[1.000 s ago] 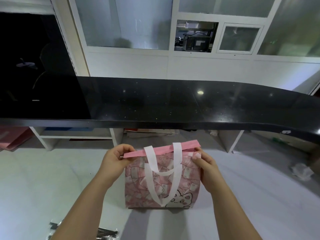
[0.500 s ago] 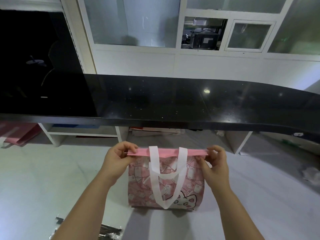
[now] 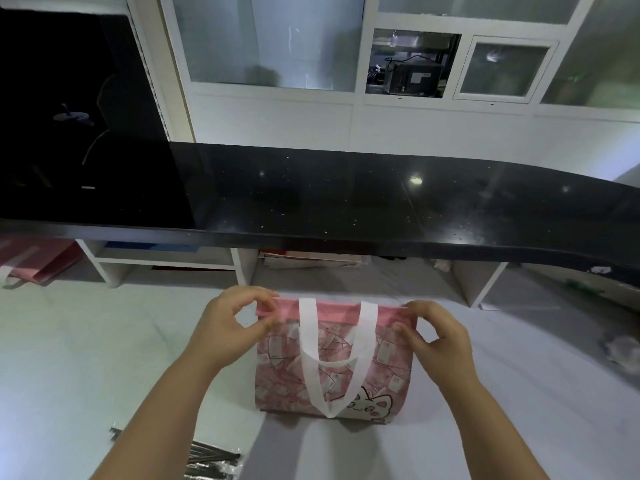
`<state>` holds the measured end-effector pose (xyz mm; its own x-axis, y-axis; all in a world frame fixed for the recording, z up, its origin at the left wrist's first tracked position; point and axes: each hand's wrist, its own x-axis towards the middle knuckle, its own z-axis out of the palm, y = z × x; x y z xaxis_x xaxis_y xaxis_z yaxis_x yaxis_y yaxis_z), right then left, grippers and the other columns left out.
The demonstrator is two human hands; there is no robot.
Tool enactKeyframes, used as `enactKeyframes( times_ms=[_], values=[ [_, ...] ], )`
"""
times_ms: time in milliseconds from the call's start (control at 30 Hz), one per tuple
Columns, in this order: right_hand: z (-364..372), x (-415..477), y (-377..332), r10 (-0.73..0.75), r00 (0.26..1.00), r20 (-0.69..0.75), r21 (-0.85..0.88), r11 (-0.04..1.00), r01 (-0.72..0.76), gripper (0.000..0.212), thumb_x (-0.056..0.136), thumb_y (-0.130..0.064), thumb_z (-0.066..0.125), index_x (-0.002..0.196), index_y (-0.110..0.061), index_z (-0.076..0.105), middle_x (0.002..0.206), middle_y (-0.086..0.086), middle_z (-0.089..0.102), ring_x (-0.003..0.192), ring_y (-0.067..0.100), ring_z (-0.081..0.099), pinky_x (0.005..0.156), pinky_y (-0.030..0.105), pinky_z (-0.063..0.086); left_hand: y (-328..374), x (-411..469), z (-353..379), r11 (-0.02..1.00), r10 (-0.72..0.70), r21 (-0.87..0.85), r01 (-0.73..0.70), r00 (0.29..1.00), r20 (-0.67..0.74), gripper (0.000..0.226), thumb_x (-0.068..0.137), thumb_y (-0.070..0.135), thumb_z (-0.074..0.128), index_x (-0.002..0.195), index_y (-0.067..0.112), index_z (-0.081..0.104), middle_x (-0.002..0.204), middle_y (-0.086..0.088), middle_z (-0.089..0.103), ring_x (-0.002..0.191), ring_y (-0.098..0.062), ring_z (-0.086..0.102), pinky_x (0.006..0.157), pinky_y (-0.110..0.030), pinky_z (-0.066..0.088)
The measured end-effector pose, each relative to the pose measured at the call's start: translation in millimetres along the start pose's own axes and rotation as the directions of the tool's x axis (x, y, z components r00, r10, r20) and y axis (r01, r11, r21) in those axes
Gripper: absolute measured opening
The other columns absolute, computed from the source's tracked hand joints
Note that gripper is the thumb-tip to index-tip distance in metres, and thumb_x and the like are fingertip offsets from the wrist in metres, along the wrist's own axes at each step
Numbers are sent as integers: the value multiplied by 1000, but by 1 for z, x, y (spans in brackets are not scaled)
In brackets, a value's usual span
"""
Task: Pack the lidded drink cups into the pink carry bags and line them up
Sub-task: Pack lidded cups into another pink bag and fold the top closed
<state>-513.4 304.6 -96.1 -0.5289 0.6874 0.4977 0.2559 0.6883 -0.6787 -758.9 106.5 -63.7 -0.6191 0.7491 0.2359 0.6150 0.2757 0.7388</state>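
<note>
A pink carry bag (image 3: 384,365) with a cartoon cat print and white handles stands upright on the white work surface (image 3: 86,358), straight in front of me. Its pink top band runs level between my hands. My left hand (image 3: 230,327) pinches the band's left end with thumb and fingers. My right hand (image 3: 436,336) pinches the right end the same way. The white handle loop hangs down the bag's front. No drink cup shows; the bag's inside is hidden.
A long black counter (image 3: 346,202) overhangs the surface just behind the bag. More pink bags (image 3: 31,261) lie under it at far left. A pack of dark straws (image 3: 207,460) lies at the near left edge. Crumpled plastic (image 3: 623,348) sits at the right.
The bag's top band has gone from tilted to level and stretched between my hands. Both hands have shifted from gripping the sides to pinching the band's ends.
</note>
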Motion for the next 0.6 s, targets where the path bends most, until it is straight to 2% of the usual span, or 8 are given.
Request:
enactKeyframes(
  times_ms=[100,167,233,333,400,467,533,600],
  values=[
    [4,9,-14,243,963,114,68,966,-251,38,83,-11,74,107,-35,57,95,-19,63,93,-2,58,78,14,48,6,3,8,1000,-19,-25,18,998,-55,24,80,27,75,95,36,60,95,20,63,91,6,53,77,-12,36],
    [4,15,-14,247,953,174,-45,969,-243,26,86,-10,69,92,-33,61,90,-19,62,88,2,57,73,13,44,5,6,10,998,18,59,-15,999,-50,29,83,21,73,106,35,63,93,17,63,88,3,52,80,-20,42],
    [6,17,-14,267,950,164,-111,962,-251,23,86,-8,67,78,-29,61,83,-16,62,82,3,57,66,15,42,1,8,12,980,102,179,-89,993,-65,14,83,19,74,95,26,71,87,15,65,85,-7,56,82,-32,47],
    [8,18,-15,289,948,132,-129,953,-273,24,86,-5,66,75,-26,63,78,-15,62,78,8,58,65,27,49,2,7,17,932,186,337,-136,975,-120,10,79,16,77,83,23,72,81,9,69,83,-19,61,85,-32,37],
    [4,19,-19,303,943,140,-149,948,-282,23,88,-8,64,82,-30,67,81,-18,61,83,14,60,72,33,52,7,6,14,930,178,344,-127,977,-120,10,80,21,76,88,25,72,85,12,69,88,-17,61,89,-32,32],
    [-3,20,-28,223,966,128,-162,966,-201,22,91,-10,62,99,-28,71,91,-21,60,92,10,58,81,29,50,15,5,6,970,102,228,-81,992,-81,15,84,28,72,98,32,70,94,22,64,97,-9,57,93,-30,36],
    [-2,23,-46,41,995,88,-122,992,-30,27,89,-7,64,110,-24,71,102,-19,61,99,7,56,86,26,47,32,4,6,988,131,96,-124,988,-78,21,86,30,68,106,34,69,100,24,62,100,-3,56,96,-34,42],
    [12,28,-64,-119,975,186,-176,973,152,26,85,-12,69,109,-22,72,102,-14,65,98,13,60,87,31,47,56,7,20,954,219,212,-212,976,-13,24,89,36,64,113,36,66,108,21,63,107,-5,54,99,-37,39]
  ],
)
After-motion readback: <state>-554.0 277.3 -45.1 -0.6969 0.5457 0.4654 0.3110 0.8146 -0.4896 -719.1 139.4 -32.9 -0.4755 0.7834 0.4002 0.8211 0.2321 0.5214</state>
